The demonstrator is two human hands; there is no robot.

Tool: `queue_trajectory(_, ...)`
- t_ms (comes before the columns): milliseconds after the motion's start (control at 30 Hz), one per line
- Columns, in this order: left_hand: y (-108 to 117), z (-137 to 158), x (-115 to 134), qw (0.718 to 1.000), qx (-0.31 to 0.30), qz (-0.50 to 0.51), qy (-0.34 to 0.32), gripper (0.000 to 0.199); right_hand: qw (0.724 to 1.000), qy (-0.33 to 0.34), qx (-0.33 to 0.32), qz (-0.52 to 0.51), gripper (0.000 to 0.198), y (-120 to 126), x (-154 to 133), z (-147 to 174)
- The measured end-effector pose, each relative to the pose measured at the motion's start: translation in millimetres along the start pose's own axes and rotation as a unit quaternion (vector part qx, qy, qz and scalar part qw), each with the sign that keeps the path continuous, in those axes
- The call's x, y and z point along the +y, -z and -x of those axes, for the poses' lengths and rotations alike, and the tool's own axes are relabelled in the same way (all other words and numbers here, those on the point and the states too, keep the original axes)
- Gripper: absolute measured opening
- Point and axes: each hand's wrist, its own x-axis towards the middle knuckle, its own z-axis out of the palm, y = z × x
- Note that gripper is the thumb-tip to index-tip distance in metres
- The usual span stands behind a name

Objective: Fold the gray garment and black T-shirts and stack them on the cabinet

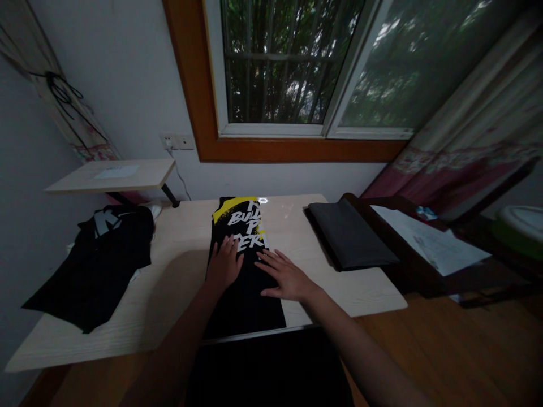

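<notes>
At the far left, a loosely spread black cloth garment with a pale grey print (114, 249) is seen on the pale wood-grained table (178, 232), in front of a small pale wooden shelf (146, 170) on dark legs. At the middle of the table, a long black cloth garment with white lettering and a yellow patch (249, 282) is laid flat as a strip, its lower end close to the table's near edge. On its left side the bare left hand (224, 265) is rested palm down, the grip wide and nothing pinched; over its right edge the bare right hand (286, 277) is laid with fingers spread, its grip likewise wide and nothing gathered in it. The lettered garment can be judged light, limp and not fragile: creases are likely to be raised by an uneven push, the cloth may be slid easily over the smooth table, and the printed area is probably a little stiffer than the plain part. It is best taken by both corners of one end, or by the two long edges at matching heights, with all layers pinched together; how many layers there are cannot be told. Farther right, well apart from the strip, a flat dark grey folder-like item (352, 234) is set.
</notes>
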Motion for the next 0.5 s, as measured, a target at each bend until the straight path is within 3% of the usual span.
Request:
queue_trajectory(233, 9.1, -5.4, -50.9, 0.994, -0.013, -0.044, 0.094, 0.053, 1.0, -0.009, 0.001, -0.009, 0.082, 3.3, -2.3, 0.1)
queue_trajectory(500, 7.7, -27.9, -75.3, 0.989, 0.053, -0.042, 0.13, 0.042, 1.0, -0.006, 0.011, -0.007, 0.079, 2.1, -2.4, 1.4)
